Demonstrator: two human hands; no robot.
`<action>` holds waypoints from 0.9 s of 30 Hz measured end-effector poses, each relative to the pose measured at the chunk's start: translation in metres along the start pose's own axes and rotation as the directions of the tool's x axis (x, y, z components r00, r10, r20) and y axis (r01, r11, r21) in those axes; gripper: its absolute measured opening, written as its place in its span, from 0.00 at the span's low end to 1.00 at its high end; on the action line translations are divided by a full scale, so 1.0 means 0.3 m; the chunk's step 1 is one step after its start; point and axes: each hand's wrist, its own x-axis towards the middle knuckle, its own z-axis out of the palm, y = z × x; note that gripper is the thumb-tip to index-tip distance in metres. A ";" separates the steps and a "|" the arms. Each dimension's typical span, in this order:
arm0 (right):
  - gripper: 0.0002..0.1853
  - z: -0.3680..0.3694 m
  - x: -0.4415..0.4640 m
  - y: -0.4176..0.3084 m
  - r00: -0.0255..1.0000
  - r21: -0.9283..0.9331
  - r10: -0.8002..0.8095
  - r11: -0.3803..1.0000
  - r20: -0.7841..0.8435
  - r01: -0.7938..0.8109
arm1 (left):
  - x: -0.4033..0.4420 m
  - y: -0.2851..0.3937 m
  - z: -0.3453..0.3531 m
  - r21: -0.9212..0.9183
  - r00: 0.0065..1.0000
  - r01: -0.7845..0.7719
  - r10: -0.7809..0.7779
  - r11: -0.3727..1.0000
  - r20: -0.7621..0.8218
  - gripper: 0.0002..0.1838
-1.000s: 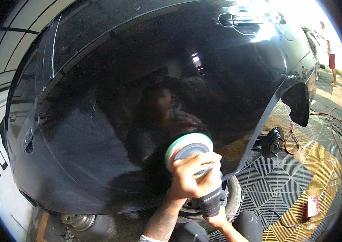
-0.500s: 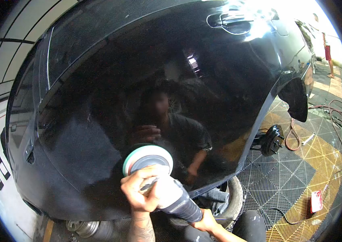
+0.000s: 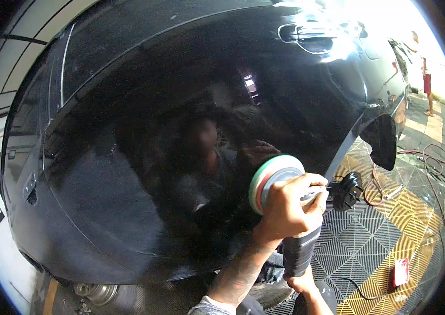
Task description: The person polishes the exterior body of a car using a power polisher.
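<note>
A glossy black car door [image 3: 180, 94] fills most of the view and mirrors a person. Against its lower right part rests the round green-rimmed pad of a polisher [image 3: 300, 252]. My left hand [image 3: 288, 207] is wrapped over the polisher's head, just behind the pad. Lower down, my right hand [image 3: 304, 283] grips the rear end of the polisher's dark body. The door handle [image 3: 311, 39] is at the top right, under a bright glare.
A wheel hub [image 3: 347, 191] stands right of the door's edge. Hoses [image 3: 374, 191] and a red-and-white box [image 3: 401, 272] lie on the patterned floor [image 3: 364, 239]. A metal rim [image 3: 96, 293] is at lower left. Another person [image 3: 427, 79] stands far right.
Both hands and the polisher first moved left along the door's lower part, then swung back right and upward, further right than at the start. The view has shifted slightly.
</note>
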 end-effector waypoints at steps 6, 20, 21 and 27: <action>0.18 0.210 -0.088 -0.210 0.977 0.027 0.031 0.999 0.212 -0.037 | -0.140 0.082 -0.260 0.090 0.995 0.051 -0.043 0.995 -0.093 0.10; 0.29 0.431 -0.109 -0.300 0.880 0.002 -0.021 1.000 0.474 0.023 | -0.297 0.184 -0.581 0.364 0.926 0.236 -0.094 0.901 -0.366 0.20; 0.28 0.405 -0.105 -0.281 0.883 -0.010 0.000 1.000 0.470 0.005 | -0.265 0.184 -0.546 0.333 0.936 0.216 -0.098 0.918 -0.338 0.19; 0.18 0.174 -0.116 -0.146 0.911 0.066 0.240 0.959 0.336 -0.277 | -0.106 0.088 -0.220 0.184 0.996 0.081 -0.072 0.980 -0.054 0.11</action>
